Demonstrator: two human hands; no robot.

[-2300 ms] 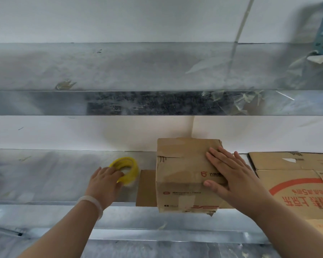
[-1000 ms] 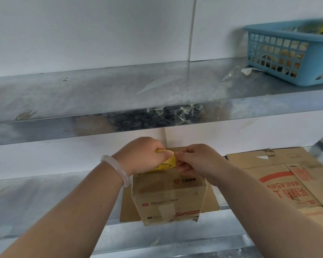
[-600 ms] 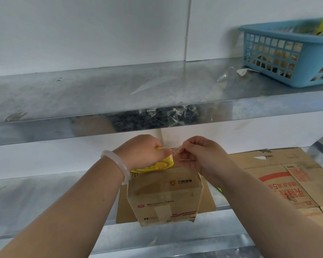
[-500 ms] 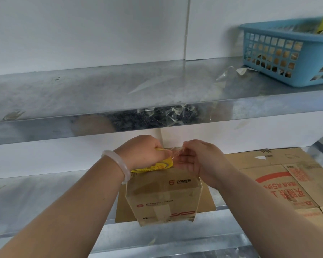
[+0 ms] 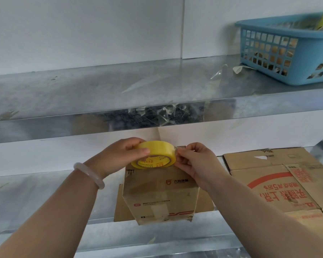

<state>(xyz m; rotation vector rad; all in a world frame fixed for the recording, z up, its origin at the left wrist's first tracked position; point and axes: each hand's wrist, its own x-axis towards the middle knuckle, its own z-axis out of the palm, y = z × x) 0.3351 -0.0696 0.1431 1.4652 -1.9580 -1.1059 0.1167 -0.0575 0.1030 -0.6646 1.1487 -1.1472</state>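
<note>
Far left: bare metal of the lower shelf point(image 5: 35, 202), w/ the upper shelf point(image 5: 82, 94) running across above it, both steel against a white wall. Left forearm comes up from bottom left, pale bracelet point(image 5: 89, 175) on the wrist. Left hand point(image 5: 119, 157) grips the yellow tape roll point(image 5: 154, 156): thumb over the near side, fingers curled round the top and back. Roll is held in the air just above the small carton point(image 5: 160, 198), tilted so its printed core faces down twd the camera; can't tell if it touches the carton's top. Right hand point(image 5: 196, 162) sits at the roll's right edge, thumb and fingertips pinched together on the rim, where a bit of clear tape lifts off. Carton stands on the lower shelf's front edge on a flat cardboard sheet point(image 5: 120, 207), red logo on top, tape strip down its front face. Clear tape scraps point(image 5: 166, 116) stick to the upper shelf's front lip directly above. Right of the carton: flattened cartons point(image 5: 287, 183) w/ red print, lying on the lower shelf, near the carton but apart. Top right, on the upper shelf: blue plastic basket point(image 5: 287, 53), contents too blurred to name.
</note>
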